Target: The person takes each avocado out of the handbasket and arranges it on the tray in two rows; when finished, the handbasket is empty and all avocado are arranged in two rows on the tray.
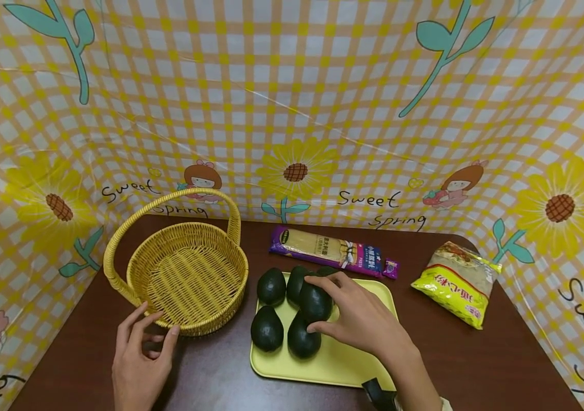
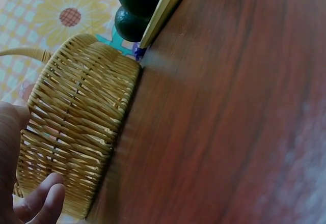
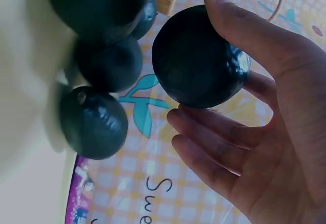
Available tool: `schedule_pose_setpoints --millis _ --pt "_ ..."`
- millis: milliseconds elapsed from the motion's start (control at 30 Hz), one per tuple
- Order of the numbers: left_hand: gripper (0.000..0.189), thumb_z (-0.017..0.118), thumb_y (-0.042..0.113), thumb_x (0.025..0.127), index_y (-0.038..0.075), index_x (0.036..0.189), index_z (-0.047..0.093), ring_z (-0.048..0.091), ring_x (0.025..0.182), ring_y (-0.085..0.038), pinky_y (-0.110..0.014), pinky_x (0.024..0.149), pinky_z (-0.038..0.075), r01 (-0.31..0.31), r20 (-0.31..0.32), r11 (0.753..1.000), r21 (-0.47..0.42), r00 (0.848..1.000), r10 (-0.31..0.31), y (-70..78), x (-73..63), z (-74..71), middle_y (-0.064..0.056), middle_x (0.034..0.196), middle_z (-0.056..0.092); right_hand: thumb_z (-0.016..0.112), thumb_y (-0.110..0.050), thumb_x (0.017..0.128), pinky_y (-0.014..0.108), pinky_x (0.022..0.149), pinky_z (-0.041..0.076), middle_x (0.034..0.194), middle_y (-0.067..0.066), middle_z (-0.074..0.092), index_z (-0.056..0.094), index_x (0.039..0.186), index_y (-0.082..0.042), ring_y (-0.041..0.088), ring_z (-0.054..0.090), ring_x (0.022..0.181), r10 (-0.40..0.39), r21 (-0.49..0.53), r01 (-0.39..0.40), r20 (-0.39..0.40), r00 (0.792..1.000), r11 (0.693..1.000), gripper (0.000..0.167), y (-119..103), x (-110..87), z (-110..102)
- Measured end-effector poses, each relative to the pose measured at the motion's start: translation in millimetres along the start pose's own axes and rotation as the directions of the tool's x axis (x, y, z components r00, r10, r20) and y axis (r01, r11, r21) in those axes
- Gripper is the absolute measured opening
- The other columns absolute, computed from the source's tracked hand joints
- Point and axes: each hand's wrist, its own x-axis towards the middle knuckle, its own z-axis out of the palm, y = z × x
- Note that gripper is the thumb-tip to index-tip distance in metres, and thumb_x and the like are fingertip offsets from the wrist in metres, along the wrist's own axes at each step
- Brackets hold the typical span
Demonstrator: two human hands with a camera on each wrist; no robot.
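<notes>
In the head view my right hand (image 1: 361, 314) grips a dark green avocado (image 1: 315, 302) between thumb and fingers, above a yellow tray (image 1: 343, 365). The right wrist view shows the held avocado (image 3: 196, 56) lifted clear of the others. Several more avocados (image 1: 267, 329) lie on the tray's left half, one partly hidden behind my right hand. My left hand (image 1: 143, 357) is at the near left rim of a round wicker basket (image 1: 209, 325), fingers loosely bent and thumb tip by the rim. Inside, the woven basket floor (image 1: 189, 279) is bare.
Behind the tray lies a purple pasta packet (image 1: 322, 249), with a small purple wrapped piece (image 1: 390, 268) at its right end. A yellow bag (image 1: 458, 285) sits at the right of the brown table (image 1: 209, 377). The basket's tall handle (image 1: 168, 197) arches up. A checked cloth (image 1: 292, 103) encloses the table's back and sides.
</notes>
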Motion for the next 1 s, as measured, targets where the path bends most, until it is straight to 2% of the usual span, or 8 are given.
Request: schedule_pose_setpoints --millis 400,700,867,1000 --pt "0.039 0.088 0.017 0.093 0.008 0.129 0.074 0.07 0.08 -0.018 -0.006 0.06 0.049 -0.005 0.005 1.0 0.001 1.0 0.005 1.0 0.2 0.1 -0.008 0.153 0.055 0.097 -0.046 0.079 0.025 0.058 0.048 0.127 0.012 0.065 0.061 0.152 -0.026 0.01 0.06 0.08 0.076 -0.003 -0.076 0.038 0.996 0.997 0.084 13 -15.3 2" --pt "0.039 0.088 0.017 0.094 0.008 0.129 0.074 0.07 0.08 -0.018 -0.006 0.06 0.049 -0.002 0.009 1.0 0.005 1.0 0.002 0.1 0.2 -1.2 -0.008 0.154 0.054 0.099 -0.046 0.077 0.023 0.058 0.045 0.114 0.005 0.065 0.064 0.149 -0.025 0.01 0.055 0.081 0.063 -0.013 -0.063 0.03 0.998 0.998 0.083 18 -26.1 10" --pt "0.039 0.088 0.017 0.093 0.007 0.129 0.074 0.069 0.08 -0.015 -0.006 0.06 0.049 -0.007 0.005 1.0 -0.001 1.0 0.007 0.0 -0.1 -1.6 -0.008 0.153 0.055 0.099 -0.046 0.077 0.024 0.06 0.046 0.115 0.004 0.065 0.064 0.148 -0.025 0.01 0.056 0.082 0.071 -0.027 -0.07 0.03 0.997 0.997 0.083 21 -31.3 14" --pt "0.04 0.088 0.016 0.093 0.007 0.129 0.074 0.07 0.08 -0.018 -0.006 0.06 0.049 -0.007 0.005 1.0 -0.007 1.0 0.007 0.5 -0.3 -1.9 -0.008 0.153 0.055 0.099 -0.045 0.076 0.027 0.062 0.05 0.12 0.006 0.067 0.065 0.148 -0.024 0.013 0.063 0.087 0.084 -0.033 -0.083 0.037 0.996 0.996 0.082 23 -35.8 17"
